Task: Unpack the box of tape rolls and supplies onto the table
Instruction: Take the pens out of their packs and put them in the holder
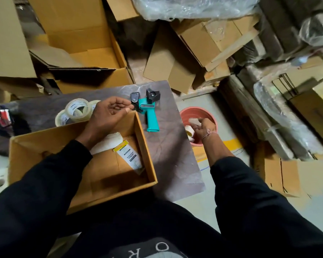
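Note:
An open cardboard box (145, 146) sits on the dark table (172, 151). Inside lie a white cloth-like roll (108, 141) and a white packet with a yellow label (129, 155). Clear tape rolls (76, 110) stand on the table behind the box. A teal tape dispenser (150, 116) lies to the box's right. My left hand (108, 116) hovers over the box's far edge, fingers loosely curled, holding nothing. My right hand (204, 128) reaches down into a red bucket (211, 116) on the floor, among white rolls (189, 131); whether it grips one is unclear.
Empty cardboard boxes (78, 47) and flattened cartons (185, 58) crowd the floor behind the table. Plastic-wrapped bundles (280, 116) lie to the right. A red and black object (4, 116) sits at the table's left end. Another carton (291, 177) stands at the right.

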